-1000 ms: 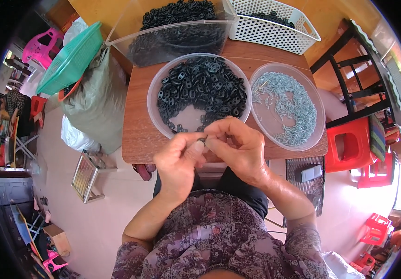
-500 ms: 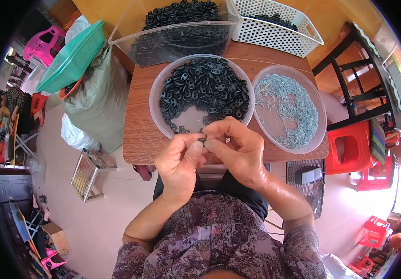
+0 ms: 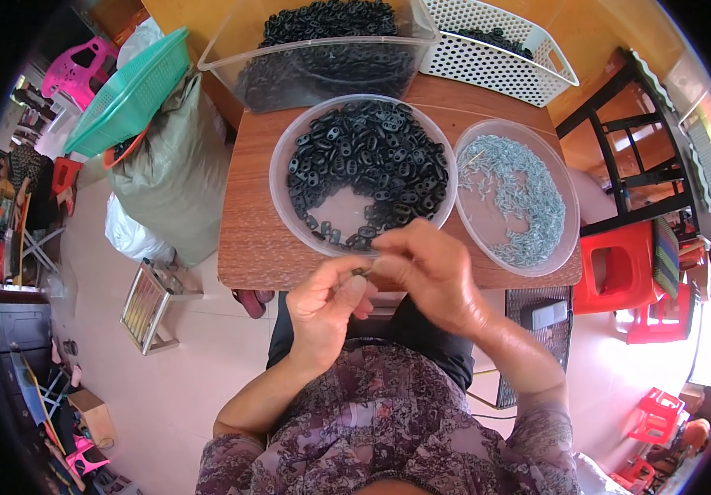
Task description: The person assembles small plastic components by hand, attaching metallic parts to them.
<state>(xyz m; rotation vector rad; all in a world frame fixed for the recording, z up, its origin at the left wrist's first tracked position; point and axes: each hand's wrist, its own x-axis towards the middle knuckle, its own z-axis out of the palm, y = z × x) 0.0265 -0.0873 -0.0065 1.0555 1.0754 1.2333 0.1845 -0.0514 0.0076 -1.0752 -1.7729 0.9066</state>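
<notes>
My left hand (image 3: 328, 307) and my right hand (image 3: 423, 271) meet at the near edge of a small wooden table (image 3: 250, 239). Between their fingertips they pinch one small black part (image 3: 361, 271); whether a metal piece is with it is too small to tell. Just beyond the hands stands a round clear bowl (image 3: 283, 195) of several black plastic parts. To its right is a second clear bowl (image 3: 568, 216) holding many small silver metal pieces.
A clear tub (image 3: 231, 59) of black parts and a white perforated basket (image 3: 487, 64) sit at the table's far side. A green basket (image 3: 128, 95) rests on a grey sack (image 3: 165, 177) at left. Red stools (image 3: 619, 268) and a dark chair (image 3: 628, 161) stand at right.
Both hands stay together at the table's near edge, with only small finger shifts around the black part.
</notes>
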